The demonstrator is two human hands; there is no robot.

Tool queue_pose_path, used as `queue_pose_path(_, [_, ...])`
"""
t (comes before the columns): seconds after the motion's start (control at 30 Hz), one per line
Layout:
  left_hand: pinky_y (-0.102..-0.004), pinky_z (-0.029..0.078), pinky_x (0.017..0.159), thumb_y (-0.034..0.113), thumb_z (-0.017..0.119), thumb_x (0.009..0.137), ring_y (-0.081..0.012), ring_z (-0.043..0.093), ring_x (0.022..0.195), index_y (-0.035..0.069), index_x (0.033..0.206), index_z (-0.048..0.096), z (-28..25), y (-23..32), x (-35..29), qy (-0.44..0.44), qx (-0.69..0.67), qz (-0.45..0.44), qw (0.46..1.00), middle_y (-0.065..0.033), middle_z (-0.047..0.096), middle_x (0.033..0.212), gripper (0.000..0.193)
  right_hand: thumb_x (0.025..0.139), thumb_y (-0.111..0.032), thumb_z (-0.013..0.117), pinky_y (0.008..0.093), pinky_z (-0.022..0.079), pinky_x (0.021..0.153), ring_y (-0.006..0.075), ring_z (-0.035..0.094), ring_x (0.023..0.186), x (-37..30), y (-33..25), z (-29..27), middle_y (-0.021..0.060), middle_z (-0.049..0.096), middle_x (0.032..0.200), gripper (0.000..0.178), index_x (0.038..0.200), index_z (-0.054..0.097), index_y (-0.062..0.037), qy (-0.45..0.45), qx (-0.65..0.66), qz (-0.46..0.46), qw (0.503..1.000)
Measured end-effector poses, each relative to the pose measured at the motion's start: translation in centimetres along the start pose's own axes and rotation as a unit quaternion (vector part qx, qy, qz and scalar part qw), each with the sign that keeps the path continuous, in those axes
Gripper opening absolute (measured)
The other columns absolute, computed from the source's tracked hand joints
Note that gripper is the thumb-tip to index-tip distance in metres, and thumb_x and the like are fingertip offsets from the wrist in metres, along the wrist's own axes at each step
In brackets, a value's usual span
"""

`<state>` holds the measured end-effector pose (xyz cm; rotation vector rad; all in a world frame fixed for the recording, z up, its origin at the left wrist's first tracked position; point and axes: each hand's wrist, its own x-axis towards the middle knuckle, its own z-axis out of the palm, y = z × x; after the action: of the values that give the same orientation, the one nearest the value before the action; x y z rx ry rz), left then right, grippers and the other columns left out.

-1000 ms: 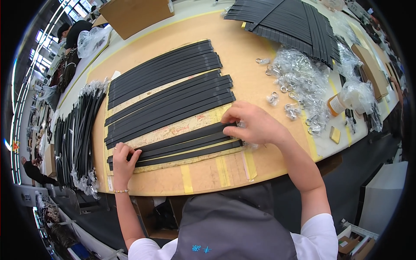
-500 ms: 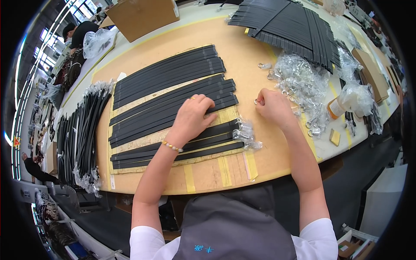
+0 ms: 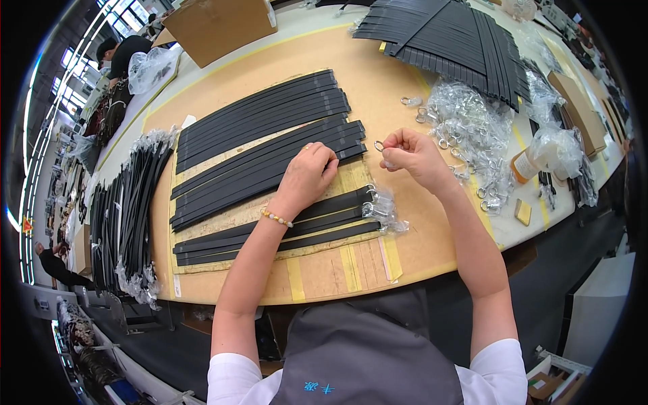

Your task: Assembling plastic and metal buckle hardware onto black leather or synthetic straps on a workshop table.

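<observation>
My left hand (image 3: 308,177), a beaded bracelet at its wrist, has its fingers curled and pressed together over the edge of a black strap (image 3: 236,197) in the middle group. To the right, my right hand (image 3: 413,162) pinches a small metal ring (image 3: 379,145) between thumb and fingertips, raised near the strap ends; its clear wrapping is mostly hidden by the hand. Closer to me, a few black straps (image 3: 324,223) carry rings with clear plastic wraps (image 3: 383,208) on their right ends. Another row of flat black straps (image 3: 260,118) lies farther back.
Right of my right hand spreads a pile of plastic-wrapped rings (image 3: 466,121). A large stack of black straps (image 3: 439,40) sits at the far right. Finished-looking bundled straps (image 3: 128,209) hang over the left edge. A cardboard box (image 3: 219,30) and a yellow block (image 3: 522,212) also stand around.
My right hand has moved left and slightly away from me, turning so the ring shows. My left hand has shifted slightly right, its thumb and fingers closing together at the strap.
</observation>
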<state>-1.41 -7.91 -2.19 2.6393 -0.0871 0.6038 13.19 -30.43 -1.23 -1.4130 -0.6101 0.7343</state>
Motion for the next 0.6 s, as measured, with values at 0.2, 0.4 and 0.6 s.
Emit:
queue_pose_path(0.2, [-0.0390,0.051,0.082,0.009,0.072,0.089,-0.0318,0.060,0.092,0.000,0.095,0.063,0.0,0.9,-0.3,-0.013,0.009,0.021,1.000,-0.0132,0.062,0.093,0.014,0.092,-0.010,0.071,0.0260,0.056,0.073,0.0106,0.067,0.081,0.8,2.2,0.9,0.0043,0.066,0.092,0.018,0.103,0.062,0.0013,0.040,0.054,0.013,0.998])
queue_pose_path(0.4, [-0.0384,0.050,0.085,0.011,0.074,0.088,-0.0297,0.059,0.096,0.000,0.097,0.063,0.1,0.8,-0.7,-0.040,-0.041,-0.025,0.998,-0.0116,0.061,0.096,0.018,0.091,-0.011,0.072,0.0231,0.053,0.071,0.0076,0.062,0.079,1.9,4.4,1.9,0.0028,0.067,0.092,0.019,0.104,0.066,0.0009,0.104,-0.047,-0.045,0.992])
queue_pose_path(0.6, [-0.0371,0.049,0.084,0.009,0.075,0.087,-0.0287,0.058,0.095,0.001,0.100,0.064,0.6,0.6,-1.0,-0.022,-0.094,-0.040,0.995,-0.0106,0.060,0.096,0.019,0.090,-0.011,0.073,0.0222,0.053,0.073,0.0071,0.062,0.079,1.2,3.2,2.3,0.0025,0.068,0.091,0.019,0.103,0.067,0.0013,0.088,-0.010,0.013,0.996])
